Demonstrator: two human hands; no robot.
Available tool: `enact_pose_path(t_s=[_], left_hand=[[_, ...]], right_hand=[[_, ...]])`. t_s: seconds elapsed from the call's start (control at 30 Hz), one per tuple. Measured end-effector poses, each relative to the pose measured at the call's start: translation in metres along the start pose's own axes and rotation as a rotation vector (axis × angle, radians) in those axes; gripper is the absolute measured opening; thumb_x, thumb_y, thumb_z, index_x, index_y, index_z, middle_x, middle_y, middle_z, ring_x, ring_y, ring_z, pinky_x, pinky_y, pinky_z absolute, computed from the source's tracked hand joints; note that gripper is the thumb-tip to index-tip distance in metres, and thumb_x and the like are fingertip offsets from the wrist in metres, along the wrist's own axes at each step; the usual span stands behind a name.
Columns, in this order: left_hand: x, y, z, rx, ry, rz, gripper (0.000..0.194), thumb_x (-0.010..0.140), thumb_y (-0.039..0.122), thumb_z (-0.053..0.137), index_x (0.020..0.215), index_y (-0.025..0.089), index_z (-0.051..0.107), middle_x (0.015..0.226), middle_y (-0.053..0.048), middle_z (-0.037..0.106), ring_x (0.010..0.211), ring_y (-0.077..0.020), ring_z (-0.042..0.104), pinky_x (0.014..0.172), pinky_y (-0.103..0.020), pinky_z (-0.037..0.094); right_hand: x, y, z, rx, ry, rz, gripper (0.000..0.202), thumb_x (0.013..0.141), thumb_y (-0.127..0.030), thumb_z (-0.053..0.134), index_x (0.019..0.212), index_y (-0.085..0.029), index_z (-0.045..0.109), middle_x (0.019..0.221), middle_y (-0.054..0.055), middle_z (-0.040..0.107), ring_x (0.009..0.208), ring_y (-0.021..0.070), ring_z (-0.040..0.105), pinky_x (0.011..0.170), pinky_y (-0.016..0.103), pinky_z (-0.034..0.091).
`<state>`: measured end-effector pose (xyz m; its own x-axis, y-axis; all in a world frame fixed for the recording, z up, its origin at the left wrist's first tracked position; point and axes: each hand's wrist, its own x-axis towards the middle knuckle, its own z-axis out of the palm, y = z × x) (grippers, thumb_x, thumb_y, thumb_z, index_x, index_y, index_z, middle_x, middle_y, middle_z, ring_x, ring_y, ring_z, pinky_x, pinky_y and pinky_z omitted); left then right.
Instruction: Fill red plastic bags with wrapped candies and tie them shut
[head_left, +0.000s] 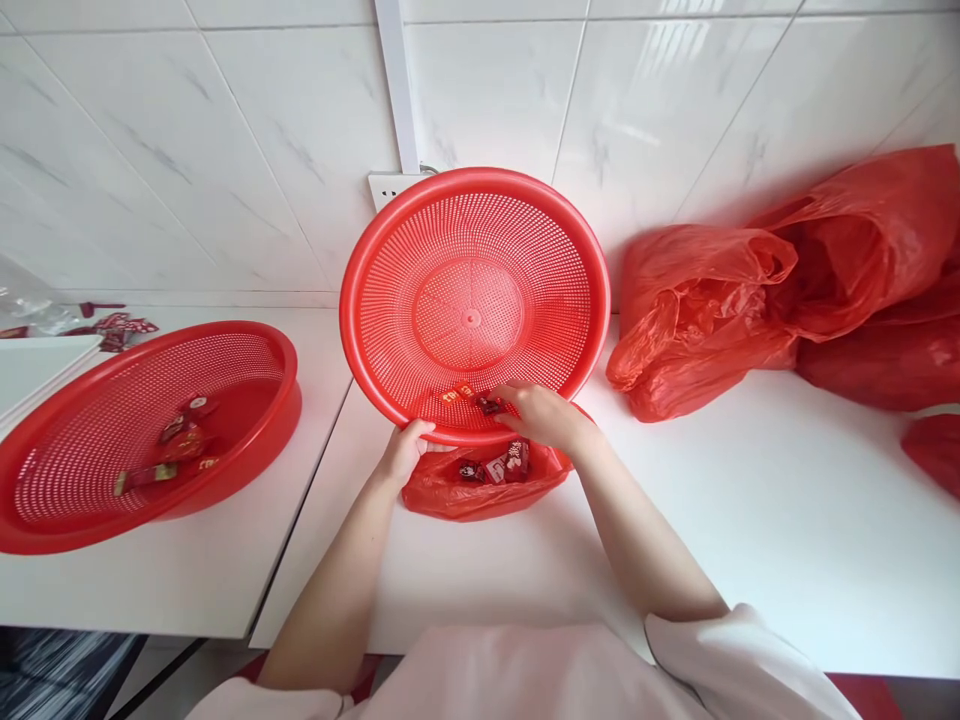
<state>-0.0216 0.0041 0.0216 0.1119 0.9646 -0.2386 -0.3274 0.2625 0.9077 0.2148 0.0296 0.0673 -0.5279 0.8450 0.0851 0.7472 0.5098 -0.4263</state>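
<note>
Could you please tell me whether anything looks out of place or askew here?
Small red packets lie loose near the wall at far left, outside any basket, so they look stray. The middle red basket is steeply tilted, but the left hand holds it. No damage is visible.

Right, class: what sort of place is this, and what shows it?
Probably an indoor workroom: tiled wall, white table against it, and red plastic bags beside the held red basket.

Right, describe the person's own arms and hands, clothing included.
Both hands, left and right, are bare: no gloves, and no watch or bracelet shows. The forearms are uncovered, running into loose, pale pinkish short sleeves, much like the plain top between them.
</note>
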Motion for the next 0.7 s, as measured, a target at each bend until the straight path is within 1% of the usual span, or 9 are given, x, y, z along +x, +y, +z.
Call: enact_pose_path(t_s=[0.1, 0.17, 0.23, 0.33, 0.4, 0.43, 0.5, 0.6, 0.7], left_hand=[[0.001, 0.0, -0.002, -0.012, -0.005, 0.0, 0.027, 0.068, 0.024, 0.061, 0.091, 0.01, 0.065, 0.091, -0.01, 0.072, 0.093, -0.0311, 0.067, 0.081, -0.049, 0.056], [0.002, 0.0, -0.003, -0.015, -0.012, 0.006, 0.03, 0.069, 0.024, 0.061, 0.095, 0.01, 0.065, 0.092, -0.011, 0.072, 0.094, -0.0311, 0.067, 0.082, -0.049, 0.055], [0.002, 0.0, -0.004, -0.016, -0.008, 0.014, 0.032, 0.069, 0.024, 0.061, 0.098, 0.009, 0.065, 0.091, -0.011, 0.072, 0.094, -0.0313, 0.068, 0.082, -0.049, 0.055], [0.001, 0.0, -0.004, -0.018, -0.017, 0.007, 0.033, 0.07, 0.024, 0.06, 0.099, 0.009, 0.066, 0.089, -0.011, 0.073, 0.093, -0.0317, 0.068, 0.082, -0.049, 0.055], [0.0, -0.002, -0.002, -0.021, -0.053, -0.006, 0.035, 0.071, 0.024, 0.06, 0.101, 0.009, 0.066, 0.09, -0.012, 0.073, 0.094, -0.0318, 0.068, 0.082, -0.048, 0.055], [0.0, -0.003, -0.001, -0.02, -0.075, -0.01, 0.035, 0.072, 0.024, 0.06, 0.103, 0.009, 0.066, 0.092, -0.011, 0.073, 0.094, -0.0317, 0.068, 0.082, -0.048, 0.055], [-0.001, -0.005, 0.0, -0.009, -0.118, -0.011, 0.035, 0.073, 0.024, 0.06, 0.103, 0.009, 0.067, 0.094, -0.012, 0.073, 0.093, -0.0312, 0.068, 0.081, -0.047, 0.056], [-0.002, -0.009, -0.001, 0.017, -0.144, -0.017, 0.03, 0.074, 0.025, 0.059, 0.098, 0.009, 0.07, 0.093, -0.012, 0.073, 0.088, -0.0302, 0.069, 0.078, -0.046, 0.057], [-0.002, -0.01, -0.001, 0.023, -0.145, -0.013, 0.029, 0.074, 0.025, 0.059, 0.096, 0.01, 0.071, 0.09, -0.011, 0.073, 0.085, -0.0297, 0.069, 0.076, -0.045, 0.057]], right_hand=[[0.001, -0.001, -0.004, 0.05, 0.034, -0.035, 0.024, 0.093, -0.021, 0.045, 0.105, -0.022, 0.066, 0.098, 0.007, 0.069, 0.092, 0.0184, 0.064, 0.082, 0.029, 0.045], [0.001, 0.0, -0.007, 0.079, 0.047, -0.069, 0.025, 0.095, -0.021, 0.042, 0.097, -0.02, 0.067, 0.093, 0.006, 0.069, 0.086, 0.0168, 0.064, 0.078, 0.027, 0.045], [0.0, 0.002, -0.009, 0.106, 0.073, -0.086, 0.025, 0.095, -0.022, 0.04, 0.095, -0.019, 0.066, 0.093, 0.006, 0.069, 0.085, 0.0159, 0.064, 0.077, 0.027, 0.046], [0.0, 0.001, -0.008, 0.105, 0.123, -0.063, 0.026, 0.094, -0.028, 0.045, 0.114, -0.019, 0.059, 0.111, 0.009, 0.065, 0.098, 0.0185, 0.062, 0.084, 0.031, 0.046], [0.001, 0.0, -0.005, 0.068, 0.119, -0.056, 0.043, 0.09, -0.033, 0.053, 0.131, -0.019, 0.049, 0.127, 0.012, 0.058, 0.112, 0.0222, 0.057, 0.092, 0.035, 0.044], [0.002, -0.001, -0.002, 0.049, 0.101, -0.054, 0.049, 0.089, -0.033, 0.055, 0.135, -0.019, 0.045, 0.13, 0.013, 0.057, 0.114, 0.0233, 0.056, 0.093, 0.036, 0.043], [0.005, -0.002, 0.002, 0.038, 0.059, -0.037, 0.044, 0.089, -0.028, 0.053, 0.132, -0.02, 0.048, 0.123, 0.012, 0.062, 0.109, 0.0225, 0.059, 0.091, 0.035, 0.043], [0.007, 0.0, 0.002, 0.098, 0.038, -0.006, 0.028, 0.092, -0.019, 0.045, 0.117, -0.019, 0.058, 0.098, 0.008, 0.07, 0.087, 0.0178, 0.065, 0.079, 0.029, 0.044], [0.002, 0.003, -0.009, 0.203, 0.071, 0.0, 0.021, 0.09, -0.025, 0.051, 0.108, -0.019, 0.058, 0.08, 0.002, 0.068, 0.07, 0.0148, 0.061, 0.067, 0.026, 0.043]])
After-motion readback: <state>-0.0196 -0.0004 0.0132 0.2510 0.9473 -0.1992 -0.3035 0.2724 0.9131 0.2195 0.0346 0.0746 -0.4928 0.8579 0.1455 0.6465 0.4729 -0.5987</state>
